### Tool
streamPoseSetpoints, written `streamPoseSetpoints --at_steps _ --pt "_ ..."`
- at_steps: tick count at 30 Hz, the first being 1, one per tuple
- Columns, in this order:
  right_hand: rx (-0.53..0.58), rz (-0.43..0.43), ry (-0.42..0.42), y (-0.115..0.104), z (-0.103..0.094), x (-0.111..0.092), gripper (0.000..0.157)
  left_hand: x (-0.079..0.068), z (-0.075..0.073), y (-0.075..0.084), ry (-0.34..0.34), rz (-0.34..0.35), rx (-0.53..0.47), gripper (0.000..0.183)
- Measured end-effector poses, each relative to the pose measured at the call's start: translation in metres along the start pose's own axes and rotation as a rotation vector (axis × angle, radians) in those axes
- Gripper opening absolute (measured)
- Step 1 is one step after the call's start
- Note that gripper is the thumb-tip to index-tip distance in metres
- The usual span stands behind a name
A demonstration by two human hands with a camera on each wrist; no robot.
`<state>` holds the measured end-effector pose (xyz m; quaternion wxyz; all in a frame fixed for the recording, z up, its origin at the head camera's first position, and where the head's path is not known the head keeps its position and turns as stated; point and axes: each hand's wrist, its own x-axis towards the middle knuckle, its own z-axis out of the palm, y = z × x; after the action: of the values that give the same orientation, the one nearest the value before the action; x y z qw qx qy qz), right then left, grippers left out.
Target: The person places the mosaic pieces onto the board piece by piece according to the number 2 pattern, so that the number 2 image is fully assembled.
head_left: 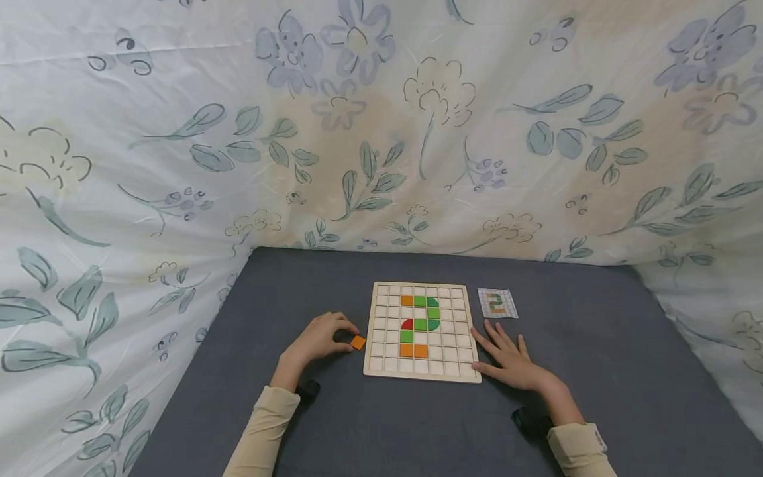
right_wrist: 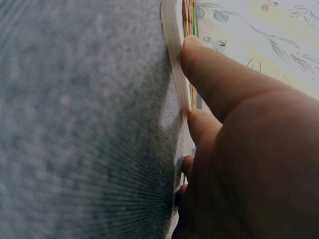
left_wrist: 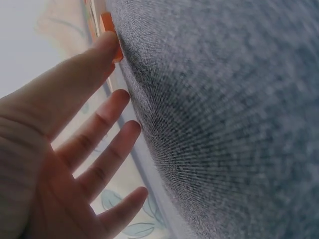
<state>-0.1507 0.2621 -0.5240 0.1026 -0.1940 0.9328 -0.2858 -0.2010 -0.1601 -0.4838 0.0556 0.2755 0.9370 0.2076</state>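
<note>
Between thumb and forefinger, my left hand (head_left: 318, 336) pinches an orange square tile (head_left: 357, 342) just left of the wooden grid board (head_left: 383, 365). The left wrist view shows the thumb across the tile (left_wrist: 106, 22), low over the cloth, with the other fingers spread. My right hand (head_left: 514, 363) lies with fingers spread at the board's right side. Its thumb and forefinger touch the edge, as the right wrist view shows along the board's rim (right_wrist: 173, 45). Orange, green, dark green curved and red curved tiles form a shape like a 2 in the grid; one green tile (head_left: 406, 336) sits mid-left.
A small printed card (head_left: 497, 304) with a similar coloured figure lies beyond the right hand, beside the board's upper right corner. Dark grey cloth (head_left: 417, 424) covers the table. A flowered curtain (head_left: 381, 132) hangs behind and along the sides.
</note>
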Motion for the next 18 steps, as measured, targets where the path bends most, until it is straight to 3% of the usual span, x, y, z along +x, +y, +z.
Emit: streamPoseSetpoints --at_steps 18 --pt "0.005 0.023 -0.026 -0.0069 -0.0046 -0.0020 0.075 0.0010 0.0002 0.0016 0.006 -0.029 0.058 0.024"
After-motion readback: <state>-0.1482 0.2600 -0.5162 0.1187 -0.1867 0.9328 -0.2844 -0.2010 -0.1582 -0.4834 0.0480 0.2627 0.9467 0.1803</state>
